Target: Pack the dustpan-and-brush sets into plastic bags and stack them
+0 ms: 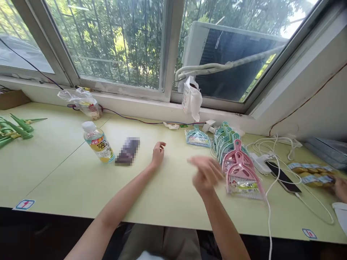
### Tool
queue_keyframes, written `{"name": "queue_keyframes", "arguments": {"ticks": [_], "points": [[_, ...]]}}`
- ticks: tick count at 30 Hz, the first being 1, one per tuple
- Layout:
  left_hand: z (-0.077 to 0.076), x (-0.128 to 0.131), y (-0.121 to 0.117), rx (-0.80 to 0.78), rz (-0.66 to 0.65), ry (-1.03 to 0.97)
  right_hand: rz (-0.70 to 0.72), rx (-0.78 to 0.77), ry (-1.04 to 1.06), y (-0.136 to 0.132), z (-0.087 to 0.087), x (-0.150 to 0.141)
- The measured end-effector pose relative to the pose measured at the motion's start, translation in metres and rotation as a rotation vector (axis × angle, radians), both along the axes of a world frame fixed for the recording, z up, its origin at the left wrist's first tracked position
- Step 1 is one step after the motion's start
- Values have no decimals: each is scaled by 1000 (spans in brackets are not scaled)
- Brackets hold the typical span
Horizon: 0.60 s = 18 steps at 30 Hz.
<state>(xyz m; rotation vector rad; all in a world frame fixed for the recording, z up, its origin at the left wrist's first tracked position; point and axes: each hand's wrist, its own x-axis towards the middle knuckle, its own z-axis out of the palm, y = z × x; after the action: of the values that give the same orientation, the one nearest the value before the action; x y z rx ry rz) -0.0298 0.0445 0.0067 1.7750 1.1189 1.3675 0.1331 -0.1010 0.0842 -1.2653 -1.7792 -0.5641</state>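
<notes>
My left hand (158, 153) lies on its side on the pale yellow-green table. Its fingers are loosely bent and apart, with nothing in them. My right hand (206, 174), smeared by motion, is over the table just left of the small dustpan sets; whether it holds anything cannot be made out. Two pink dustpan-and-brush sets (242, 177) in clear wrapping lie at the front of the pile. Behind them several green dustpan-and-brush sets (223, 139) lie overlapped. One blue-green dustpan set (197, 137) sits apart, to their left.
A drink bottle (99, 142) stands left of a blurred-out flat object (127, 151). White cables (279, 159) loop around a phone (283, 177) on the right. Another person's hand (340, 187) touches yellow packets (311, 173). Green pointed items (16, 128) lie far left; a torn carton (192, 97) stands by the window.
</notes>
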Motion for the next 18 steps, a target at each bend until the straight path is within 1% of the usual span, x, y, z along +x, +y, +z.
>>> {"name": "queue_keyframes", "arguments": {"ticks": [1,2,4,5,6,7,9,11,13,15,17,18], "points": [[0,0,0,-10,2,-13,-32,-16,18,22,-4,4],[1,-1,0,-17,5,-24,-95,-44,55,44,-10,9],[2,-2,0,-32,16,-47,-356,-288,117,84,-23,25],[2,-3,0,-42,21,-59,-445,-412,133,100,-32,34],[2,-3,0,-53,23,-73,-497,-521,131,114,-40,45],[2,-4,0,-63,21,-86,-520,-622,123,126,-48,55],[1,-4,1,-80,1,-105,-524,-774,128,140,-60,70],[-1,-5,1,-94,-26,-97,-486,-819,113,143,-67,75],[-4,-4,1,-94,-1,-57,-420,-768,48,135,-69,67],[-6,-4,1,-78,114,4,-312,-679,-45,119,-72,50],[-7,-3,0,-58,239,66,-155,-614,-112,99,-75,29],[-7,-2,0,-56,272,93,-66,-597,-125,89,-76,19]]}}
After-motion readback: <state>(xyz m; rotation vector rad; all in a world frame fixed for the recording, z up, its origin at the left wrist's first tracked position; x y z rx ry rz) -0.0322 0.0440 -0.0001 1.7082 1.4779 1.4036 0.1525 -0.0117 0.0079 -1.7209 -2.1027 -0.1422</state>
